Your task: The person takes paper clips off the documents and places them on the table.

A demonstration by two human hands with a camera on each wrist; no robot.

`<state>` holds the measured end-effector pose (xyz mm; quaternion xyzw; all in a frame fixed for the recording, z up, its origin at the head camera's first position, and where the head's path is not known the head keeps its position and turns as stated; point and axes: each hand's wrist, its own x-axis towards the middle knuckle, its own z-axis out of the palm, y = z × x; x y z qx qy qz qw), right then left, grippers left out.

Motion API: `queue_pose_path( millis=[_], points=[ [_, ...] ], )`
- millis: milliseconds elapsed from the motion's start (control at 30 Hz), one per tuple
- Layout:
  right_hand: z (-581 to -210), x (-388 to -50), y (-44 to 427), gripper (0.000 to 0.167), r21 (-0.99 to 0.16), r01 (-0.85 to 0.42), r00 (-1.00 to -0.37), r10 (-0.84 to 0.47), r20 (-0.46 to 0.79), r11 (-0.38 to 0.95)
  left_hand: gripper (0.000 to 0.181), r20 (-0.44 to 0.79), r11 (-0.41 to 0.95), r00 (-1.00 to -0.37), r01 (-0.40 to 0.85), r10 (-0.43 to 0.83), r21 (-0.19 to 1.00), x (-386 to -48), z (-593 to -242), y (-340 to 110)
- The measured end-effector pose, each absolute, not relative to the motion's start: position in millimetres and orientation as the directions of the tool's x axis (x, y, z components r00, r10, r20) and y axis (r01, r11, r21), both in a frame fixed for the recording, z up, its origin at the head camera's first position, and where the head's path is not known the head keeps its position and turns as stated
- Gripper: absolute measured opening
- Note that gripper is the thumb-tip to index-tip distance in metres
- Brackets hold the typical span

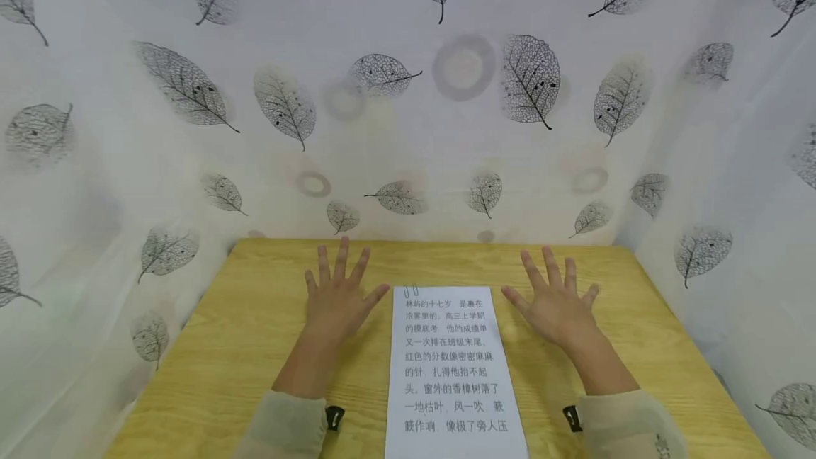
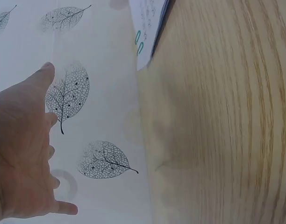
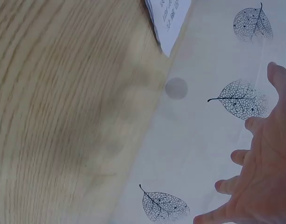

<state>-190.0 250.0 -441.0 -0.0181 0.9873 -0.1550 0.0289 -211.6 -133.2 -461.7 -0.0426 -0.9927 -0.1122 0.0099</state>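
A white printed paper [image 1: 454,380] with dark Chinese text lies in the middle of the table. Two green paper clips [image 2: 137,37] sit at its top left corner. To the left of the paper, my left hand [image 1: 336,309] is held palm down with fingers straight and spread. On the other side, my right hand [image 1: 557,309] is spread the same way. Both hands appear raised above the tabletop and hold nothing. Each wrist view shows its hand from the side, apart from the paper.
The wood-grain table [image 1: 255,289] ends at a pale curtain [image 1: 408,140] printed with dark leaves, which also hangs along the left and right sides. Black straps [image 1: 334,417] show at both sleeve cuffs.
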Motion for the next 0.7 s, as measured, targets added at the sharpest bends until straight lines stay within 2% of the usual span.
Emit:
queue_pose_path(
  millis=[167,400,700],
  points=[
    [-444,-192,248,0.094,-0.313,-0.064,-0.997,-0.072,-0.016,0.948,0.087,0.058,0.972,-0.995,0.098,0.087,0.215,-208,-460,-135],
    [-456,-201,245,0.098,-0.384,-0.097,-0.994,-0.105,0.000,0.918,0.082,0.084,0.979,-0.994,0.080,0.066,0.186,-200,-462,-143],
    [-477,-215,240,0.088,-0.457,-0.141,-0.984,-0.174,-0.031,0.878,0.076,0.106,0.973,-0.992,0.087,0.065,0.213,-193,-473,-151]
  ],
)
